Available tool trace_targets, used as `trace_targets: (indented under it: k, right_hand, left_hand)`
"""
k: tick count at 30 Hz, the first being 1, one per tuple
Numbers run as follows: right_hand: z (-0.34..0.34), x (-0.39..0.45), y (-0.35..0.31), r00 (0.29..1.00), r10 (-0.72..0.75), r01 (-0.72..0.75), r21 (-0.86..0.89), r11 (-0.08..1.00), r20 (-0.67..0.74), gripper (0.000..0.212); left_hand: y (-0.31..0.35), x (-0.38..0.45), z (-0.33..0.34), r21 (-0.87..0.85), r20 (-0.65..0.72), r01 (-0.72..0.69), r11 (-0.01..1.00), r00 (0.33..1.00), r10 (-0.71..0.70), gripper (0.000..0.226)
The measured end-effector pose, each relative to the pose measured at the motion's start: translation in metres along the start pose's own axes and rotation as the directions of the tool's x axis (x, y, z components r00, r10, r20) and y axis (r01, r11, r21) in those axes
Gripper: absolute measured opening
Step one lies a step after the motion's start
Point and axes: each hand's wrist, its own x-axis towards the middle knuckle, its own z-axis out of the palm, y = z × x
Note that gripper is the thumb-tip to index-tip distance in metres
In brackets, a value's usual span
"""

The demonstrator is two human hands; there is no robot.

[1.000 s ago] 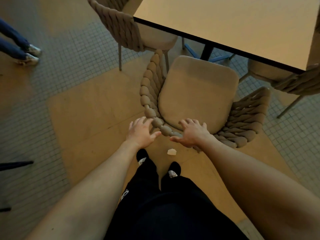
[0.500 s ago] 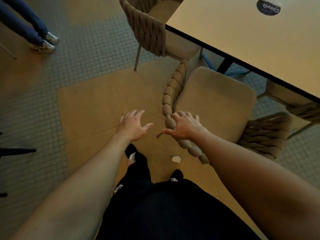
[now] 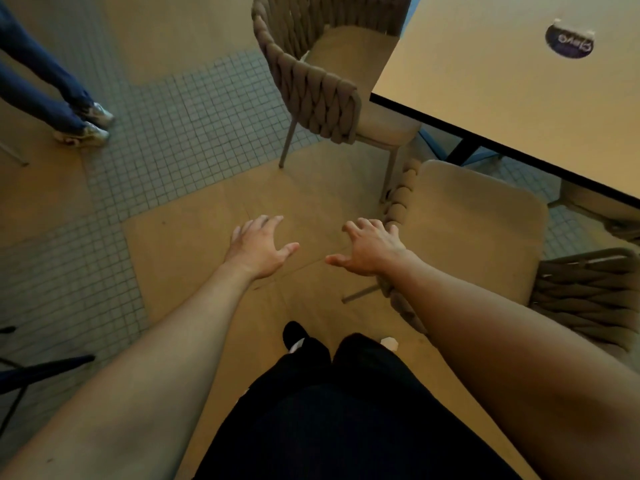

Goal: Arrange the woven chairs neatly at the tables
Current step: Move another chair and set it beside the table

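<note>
Woven chair [image 3: 478,237] partly hidden beneath the table [image 3: 512,109].

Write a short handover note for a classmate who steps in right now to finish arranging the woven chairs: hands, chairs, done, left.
Left hand: open, over bare floor, holding nothing.
Right hand: open, beside the near woven chair's braided back, not gripping it.
Near woven chair: front edge at the table edge, set at an angle.
Far woven chair: at the table's corner, seat partly under.
Done: both chairs at the table.
Left: probably square up the near chair.
</note>
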Motion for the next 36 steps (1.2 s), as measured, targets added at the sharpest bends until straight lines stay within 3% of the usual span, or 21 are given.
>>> trace_targets:
  k: [28,36]
  right_hand:
    - [-0.173,0.259,-0.103,0.999,-0.022,0.022,0.004,1.0,-0.039,0.087]
    - [-0.22,0.343,-0.148,0.997,0.051,-0.048,0.06,0.997,-0.053,0.088]
  left_hand:
    - [-0.118,0.255,-0.178,0.048,-0.028,-0.013,0.999,1.0,0.015,0.075]
    - [-0.172,0.354,-0.235,0.06,-0.01,-0.114,0.992,0.993,0.115,0.074]
